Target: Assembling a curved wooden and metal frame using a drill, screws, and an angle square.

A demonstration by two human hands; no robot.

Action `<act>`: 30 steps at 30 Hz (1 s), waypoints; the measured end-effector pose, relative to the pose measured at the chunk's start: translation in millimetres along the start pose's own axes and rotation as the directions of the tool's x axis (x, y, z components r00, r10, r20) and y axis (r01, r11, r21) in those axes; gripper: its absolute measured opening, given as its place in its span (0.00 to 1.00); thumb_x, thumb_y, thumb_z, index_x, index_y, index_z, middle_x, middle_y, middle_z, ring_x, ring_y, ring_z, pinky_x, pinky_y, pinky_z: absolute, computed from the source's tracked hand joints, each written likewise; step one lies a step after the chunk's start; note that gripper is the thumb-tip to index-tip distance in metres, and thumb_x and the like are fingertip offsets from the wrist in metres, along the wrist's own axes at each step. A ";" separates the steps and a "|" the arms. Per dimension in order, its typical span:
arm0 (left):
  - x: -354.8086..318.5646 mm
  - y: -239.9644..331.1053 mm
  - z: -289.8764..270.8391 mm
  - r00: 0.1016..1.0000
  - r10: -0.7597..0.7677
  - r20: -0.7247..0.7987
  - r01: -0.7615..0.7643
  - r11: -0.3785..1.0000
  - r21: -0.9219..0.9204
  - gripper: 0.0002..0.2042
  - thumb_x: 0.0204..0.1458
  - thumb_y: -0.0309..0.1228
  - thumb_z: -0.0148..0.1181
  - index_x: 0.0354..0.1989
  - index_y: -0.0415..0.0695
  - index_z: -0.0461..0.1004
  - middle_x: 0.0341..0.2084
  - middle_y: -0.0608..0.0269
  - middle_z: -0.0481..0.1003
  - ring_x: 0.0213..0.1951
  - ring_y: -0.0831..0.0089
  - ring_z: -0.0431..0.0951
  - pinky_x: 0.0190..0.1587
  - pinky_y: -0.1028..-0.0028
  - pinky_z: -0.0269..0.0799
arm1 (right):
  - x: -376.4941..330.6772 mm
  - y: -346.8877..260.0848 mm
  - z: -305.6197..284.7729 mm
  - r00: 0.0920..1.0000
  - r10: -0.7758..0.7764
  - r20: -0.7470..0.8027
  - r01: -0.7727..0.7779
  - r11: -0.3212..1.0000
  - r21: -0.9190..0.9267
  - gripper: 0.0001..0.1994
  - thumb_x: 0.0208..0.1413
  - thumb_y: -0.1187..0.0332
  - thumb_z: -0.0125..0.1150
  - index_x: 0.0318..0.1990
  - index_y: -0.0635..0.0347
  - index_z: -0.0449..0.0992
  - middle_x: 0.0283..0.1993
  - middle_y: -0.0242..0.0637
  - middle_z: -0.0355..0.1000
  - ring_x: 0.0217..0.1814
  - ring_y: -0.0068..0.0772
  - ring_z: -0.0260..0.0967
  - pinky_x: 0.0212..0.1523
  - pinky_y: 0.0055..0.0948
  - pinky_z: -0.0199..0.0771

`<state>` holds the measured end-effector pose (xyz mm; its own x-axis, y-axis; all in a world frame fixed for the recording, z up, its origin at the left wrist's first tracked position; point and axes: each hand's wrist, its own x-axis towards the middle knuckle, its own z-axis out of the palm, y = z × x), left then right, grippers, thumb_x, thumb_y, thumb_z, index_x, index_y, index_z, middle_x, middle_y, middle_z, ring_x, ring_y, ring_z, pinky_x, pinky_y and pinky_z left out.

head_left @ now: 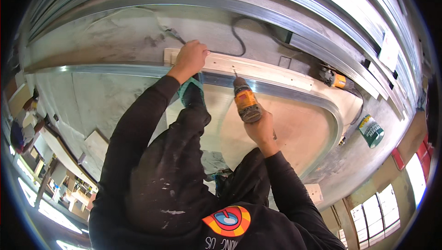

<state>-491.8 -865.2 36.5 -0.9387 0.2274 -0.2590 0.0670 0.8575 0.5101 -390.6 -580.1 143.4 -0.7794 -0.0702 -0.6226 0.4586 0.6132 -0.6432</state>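
A single head-worn fisheye view looks steeply down over the person's chest and knees, close above both forearms, which rise from the lower edge. The left hand (191, 58) sits just above centre, the right hand (261, 130) lower and to its right. Straight edges bow toward the dark circular rim; a far room curls beyond both elbows.

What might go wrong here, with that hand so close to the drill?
The left hand presses on the wooden strip beside the spot where the yellow drill, gripped by the right hand, meets the wood; if the bit skids, it might hit the fingers. The strip seems held by that hand alone, so it may shift under the push. The black cable lies just beyond the strip and might snag.
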 end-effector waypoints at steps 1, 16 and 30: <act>-2.2 -14.2 3.3 0.994 0.084 0.068 -0.091 0.990 0.109 0.10 0.57 0.32 0.54 0.32 0.40 0.77 0.28 0.52 0.73 0.36 0.55 0.73 0.41 0.58 0.67 | -0.1 2.1 6.6 1.000 0.009 0.025 -0.008 1.000 -0.021 0.12 0.49 0.76 0.63 0.43 0.65 0.78 0.35 0.48 0.80 0.36 0.41 0.80 0.40 0.32 0.77; 16.5 -32.2 65.8 0.963 0.252 0.091 -0.262 0.958 0.120 0.09 0.50 0.32 0.52 0.30 0.40 0.76 0.33 0.48 0.75 0.42 0.52 0.74 0.49 0.58 0.68 | 2.5 107.1 -1.7 0.929 -0.362 0.080 0.330 0.708 -0.624 0.08 0.52 0.76 0.55 0.37 0.65 0.78 0.37 0.48 0.78 0.43 0.44 0.78 0.41 0.36 0.76; 1.9 -30.7 45.9 0.994 0.075 0.078 -0.073 0.997 -0.024 0.07 0.52 0.29 0.61 0.31 0.37 0.76 0.35 0.46 0.72 0.44 0.48 0.74 0.49 0.56 0.70 | 9.8 -15.2 -14.8 0.998 -0.057 0.024 0.060 0.993 -0.100 0.18 0.44 0.73 0.64 0.46 0.57 0.78 0.33 0.51 0.78 0.38 0.57 0.77 0.37 0.41 0.76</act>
<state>-480.1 -869.9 -17.2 -0.9019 0.3263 -0.2831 0.1275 0.8271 0.5474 -411.5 -578.5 153.7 -0.7938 -0.1243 -0.5953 0.3664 0.6835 -0.6313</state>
